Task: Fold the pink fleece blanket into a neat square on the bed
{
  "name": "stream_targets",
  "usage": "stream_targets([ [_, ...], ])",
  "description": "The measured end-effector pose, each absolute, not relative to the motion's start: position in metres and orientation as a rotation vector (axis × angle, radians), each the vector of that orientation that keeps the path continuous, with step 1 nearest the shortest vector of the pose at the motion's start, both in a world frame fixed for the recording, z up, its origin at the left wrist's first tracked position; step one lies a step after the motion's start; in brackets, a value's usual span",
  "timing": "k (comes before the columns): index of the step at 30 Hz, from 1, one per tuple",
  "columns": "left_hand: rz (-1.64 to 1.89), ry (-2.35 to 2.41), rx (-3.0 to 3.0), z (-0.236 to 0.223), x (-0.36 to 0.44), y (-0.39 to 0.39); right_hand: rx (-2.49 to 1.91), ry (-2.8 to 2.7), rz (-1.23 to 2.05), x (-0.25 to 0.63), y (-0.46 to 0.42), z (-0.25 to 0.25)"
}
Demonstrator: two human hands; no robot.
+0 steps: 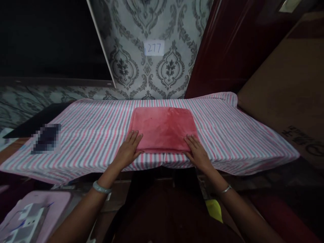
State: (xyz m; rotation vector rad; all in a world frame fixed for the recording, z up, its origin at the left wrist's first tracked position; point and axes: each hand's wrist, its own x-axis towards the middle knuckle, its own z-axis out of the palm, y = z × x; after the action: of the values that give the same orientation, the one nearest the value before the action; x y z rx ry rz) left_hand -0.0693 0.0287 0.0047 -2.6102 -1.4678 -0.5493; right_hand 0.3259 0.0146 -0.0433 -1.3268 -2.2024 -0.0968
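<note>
A folded pink-red towel [163,127] lies flat in the middle of a table covered with a pink, grey and white striped cloth [96,131]. My left hand [129,148] rests open, fingers flat, on the towel's near left corner. My right hand [196,151] lies open on the near right corner, fingers stretched forward. Both wrists wear bangles. Neither hand holds anything.
A dark blurred object [47,138] sits on the cloth at the left. Patterned wallpaper with a paper label "277" [154,48] stands behind. A cardboard box [286,91] is at the right, a dark red door [222,47] behind it. A pink item [32,212] lies at lower left.
</note>
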Motion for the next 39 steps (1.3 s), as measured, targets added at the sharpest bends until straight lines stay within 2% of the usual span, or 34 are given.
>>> stream_targets([
  [9, -0.418, -1.500, -2.431, 0.015, -0.075, 0.018, -1.225, -2.153, -0.213, 0.335, 0.018, -0.047],
  [14, -0.520, -1.451, -2.386, 0.009, -0.082, 0.018, -1.259, -2.065, -0.259, 0.336, 0.017, -0.051],
  [17, -0.572, -1.423, -2.443, 0.021, -0.084, 0.028, -1.247, -2.058, -0.211, 0.342, 0.027, -0.036],
  [20, -0.663, -1.428, -2.467, 0.066, -0.082, 0.045, -1.271, -1.970, -0.155, 0.349, 0.047, 0.013],
  [26, -1.093, -1.533, -2.320, 0.216, -0.076, 0.078, -1.145, -1.694, -0.099, 0.360, 0.092, 0.167],
  [28, -1.241, -1.579, -2.304, 0.255, -0.077, 0.088, -1.050, -1.612, 0.021, 0.364, 0.108, 0.201],
  [30, -1.354, -1.682, -2.350, 0.274, -0.079, 0.102, -0.996, -1.538, 0.237, 0.367, 0.127, 0.215],
  [32, -1.421, -1.861, -2.442, 0.273, -0.082, 0.118, -1.015, -1.471, 0.484, 0.366, 0.147, 0.211],
  [35, -1.395, -2.199, -2.552, 0.239, -0.082, 0.146, -1.191, -1.394, 0.795, 0.355, 0.170, 0.180],
  [39, -0.992, -2.530, -2.431, 0.173, -0.070, 0.174, -1.633, -1.378, 0.835, 0.333, 0.182, 0.128],
])
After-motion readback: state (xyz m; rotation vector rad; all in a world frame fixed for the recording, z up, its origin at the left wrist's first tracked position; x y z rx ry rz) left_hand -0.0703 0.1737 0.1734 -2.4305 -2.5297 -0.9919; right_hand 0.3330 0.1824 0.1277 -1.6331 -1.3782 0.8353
